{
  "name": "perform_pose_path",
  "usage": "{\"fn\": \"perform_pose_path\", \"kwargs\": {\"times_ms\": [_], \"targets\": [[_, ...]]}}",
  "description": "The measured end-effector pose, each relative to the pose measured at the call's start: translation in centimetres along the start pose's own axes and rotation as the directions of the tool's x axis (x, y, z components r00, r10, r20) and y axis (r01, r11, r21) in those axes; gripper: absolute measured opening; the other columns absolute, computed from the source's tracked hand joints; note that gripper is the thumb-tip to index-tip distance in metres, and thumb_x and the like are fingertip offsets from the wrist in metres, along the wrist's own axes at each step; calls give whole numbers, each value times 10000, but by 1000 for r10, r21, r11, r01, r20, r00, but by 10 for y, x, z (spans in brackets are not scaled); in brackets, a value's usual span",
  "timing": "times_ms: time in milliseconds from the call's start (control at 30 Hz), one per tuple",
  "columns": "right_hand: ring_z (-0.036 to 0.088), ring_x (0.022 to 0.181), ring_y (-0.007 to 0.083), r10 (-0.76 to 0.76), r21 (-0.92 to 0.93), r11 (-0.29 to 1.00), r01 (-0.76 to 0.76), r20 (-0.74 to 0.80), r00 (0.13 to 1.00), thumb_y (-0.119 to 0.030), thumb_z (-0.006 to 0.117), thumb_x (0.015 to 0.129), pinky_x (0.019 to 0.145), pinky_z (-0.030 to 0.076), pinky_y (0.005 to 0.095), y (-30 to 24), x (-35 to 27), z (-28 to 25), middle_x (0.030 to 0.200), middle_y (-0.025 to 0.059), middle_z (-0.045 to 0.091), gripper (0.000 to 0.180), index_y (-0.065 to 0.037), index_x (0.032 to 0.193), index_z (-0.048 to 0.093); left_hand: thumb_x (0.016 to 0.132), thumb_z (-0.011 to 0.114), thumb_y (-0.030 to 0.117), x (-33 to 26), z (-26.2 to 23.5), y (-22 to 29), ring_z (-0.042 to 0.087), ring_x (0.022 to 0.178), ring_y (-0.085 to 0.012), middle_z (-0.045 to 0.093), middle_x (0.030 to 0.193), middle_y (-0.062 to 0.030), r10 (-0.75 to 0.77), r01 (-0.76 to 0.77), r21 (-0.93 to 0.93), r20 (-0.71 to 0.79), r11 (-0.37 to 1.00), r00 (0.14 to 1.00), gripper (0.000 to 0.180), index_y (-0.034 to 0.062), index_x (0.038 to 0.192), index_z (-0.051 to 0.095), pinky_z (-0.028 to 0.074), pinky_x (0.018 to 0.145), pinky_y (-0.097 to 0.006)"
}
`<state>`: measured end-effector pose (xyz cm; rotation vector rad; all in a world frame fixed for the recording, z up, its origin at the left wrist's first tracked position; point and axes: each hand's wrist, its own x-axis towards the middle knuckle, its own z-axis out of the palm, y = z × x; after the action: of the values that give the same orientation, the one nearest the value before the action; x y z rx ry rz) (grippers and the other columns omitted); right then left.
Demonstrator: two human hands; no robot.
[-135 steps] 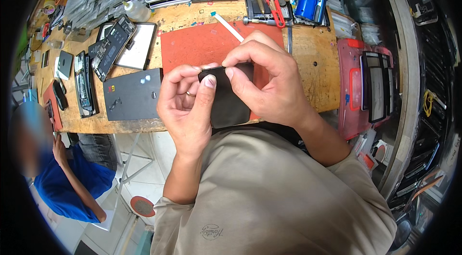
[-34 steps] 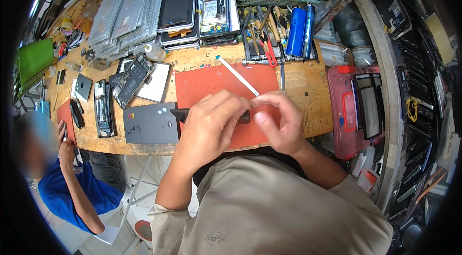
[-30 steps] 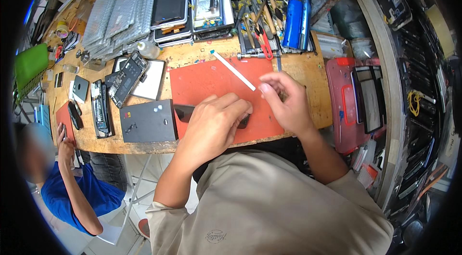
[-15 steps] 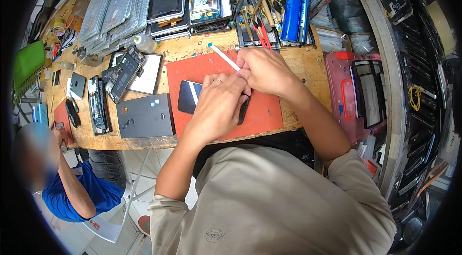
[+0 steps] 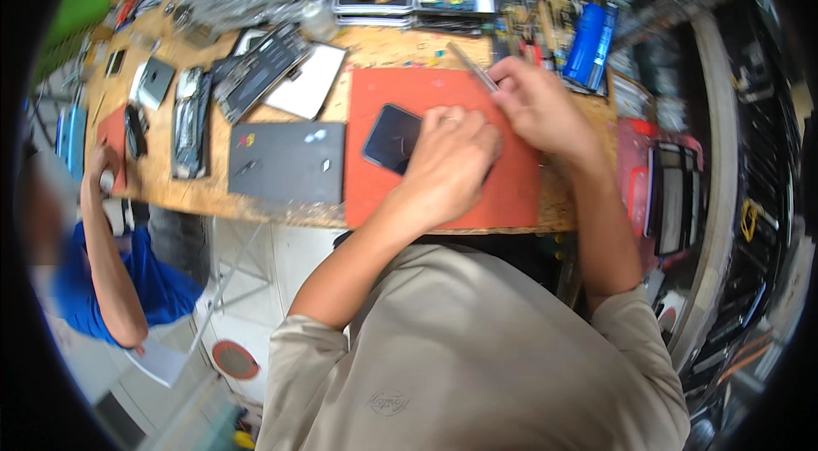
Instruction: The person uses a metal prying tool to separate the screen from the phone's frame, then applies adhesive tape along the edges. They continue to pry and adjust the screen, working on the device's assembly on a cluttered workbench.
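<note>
A smartphone point(image 5: 390, 137) with a dark glossy screen lies tilted on the orange-red mat point(image 5: 511, 204). My left hand point(image 5: 456, 149) rests across it with bent fingers, gripping it and covering its right part. My right hand point(image 5: 541, 106) is raised above the mat's upper right, apart from the phone. Pinched in its fingers is a slim stick-like tool point(image 5: 470, 64), which points up and to the left and has a teal tip. Motion blur keeps me from telling its exact kind.
Left of the mat lie a flat black box point(image 5: 285, 163), an opened phone point(image 5: 192, 123) and dark device parts point(image 5: 264, 72). A rack of hand tools point(image 5: 537, 25) and a blue cylinder point(image 5: 588, 38) stand behind. A co-worker's arm point(image 5: 111, 255) is at far left.
My right hand has come away from the left, up and to the right, carrying the stick-like tool. My left hand stays on the phone. The whole view has shifted.
</note>
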<state>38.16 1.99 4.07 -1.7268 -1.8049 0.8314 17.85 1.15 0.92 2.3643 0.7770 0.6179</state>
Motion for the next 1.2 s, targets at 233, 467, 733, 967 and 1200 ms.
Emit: {"fn": "perform_pose_path", "kwargs": {"times_ms": [233,467,733,967,1200], "targets": [[730,807,126,-164,731,680,59,73,984,-60,702,1059,692,641,288,-73,28,37,911,55,702,143,31,1148,638,805,735,7,-4,28,-14,615,1171,-431,686,1189,-205,73,-63,57,-188,996,980,299,45,1102,735,433,1036,-534],[766,769,286,-273,386,911,147,297,915,-37,753,921,724,594,439,-113,59,110,830,190,766,122,66,974,717,921,625,266,-8,47,-23,501,972,-332,486,1000,-115,140,-131,50,-295,990,945,203,89,987,553,431,966,-490],[773,768,245,-185,430,903,18,348,919,-26,764,920,707,604,409,-105,63,119,814,168,771,118,70,981,732,918,636,274,-7,44,-19,516,1000,-330,509,1018,-115,135,-118,75,-292,990,947,223,83,1000,555,421,988,-501],[775,788,195,-87,623,753,-211,413,907,-71,710,1023,667,631,326,-110,58,99,919,165,783,160,56,1120,700,924,639,178,-8,41,-16,542,1064,-373,570,1093,-156,-7,-28,-199,-171,980,985,160,68,1031,595,441,986,-500],[799,816,220,103,864,500,-61,10,995,-79,665,1082,686,650,287,-48,0,20,963,204,774,164,32,1189,609,891,724,27,-2,9,-7,579,1160,-426,649,1175,-215,-22,18,56,77,998,997,273,29,1162,692,444,1044,-542]]}}
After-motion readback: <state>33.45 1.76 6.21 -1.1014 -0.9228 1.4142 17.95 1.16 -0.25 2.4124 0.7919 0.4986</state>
